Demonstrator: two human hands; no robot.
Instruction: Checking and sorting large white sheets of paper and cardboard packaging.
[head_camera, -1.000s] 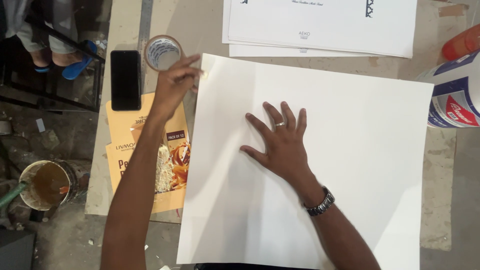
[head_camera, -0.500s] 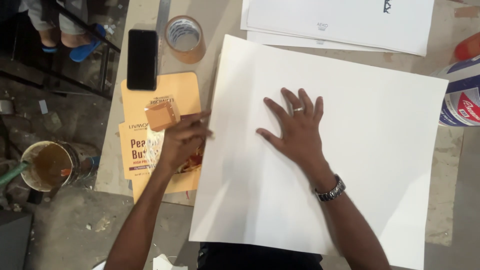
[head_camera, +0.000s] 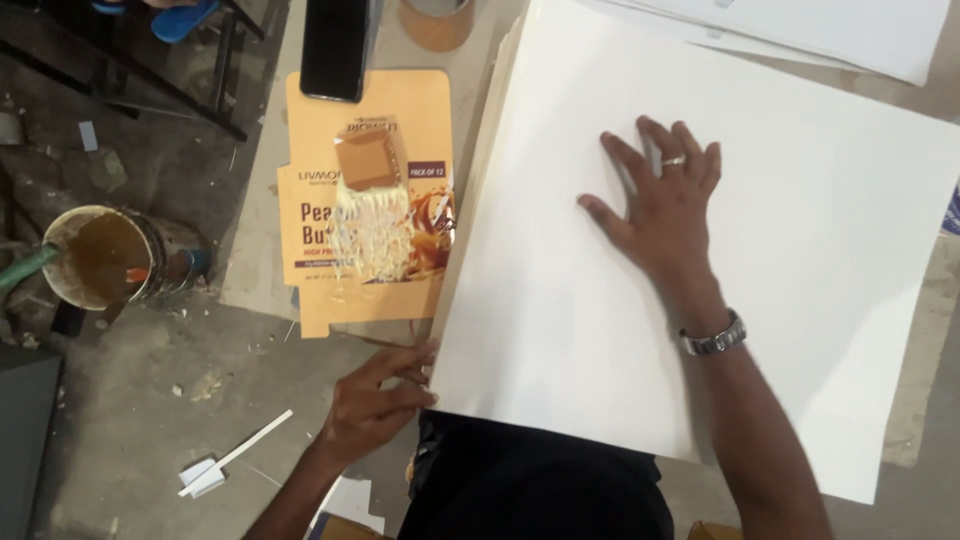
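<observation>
A large white sheet lies across the work surface in front of me. My right hand rests flat on its middle with fingers spread; it wears a ring and a metal wristwatch. My left hand is at the sheet's near left corner, fingertips touching the edge of what looks like a stack of sheets. Left of the sheet lies a flattened orange printed carton.
A black phone and a roll of tape sit at the far left of the sheet. More white sheets lie at the back. A round tin of brown liquid stands on the floor at the left, near paper scraps.
My left hand has slid down the sheet's left edge from the far corner near the tape roll to the near corner. My right hand has stayed flat on the sheet.
</observation>
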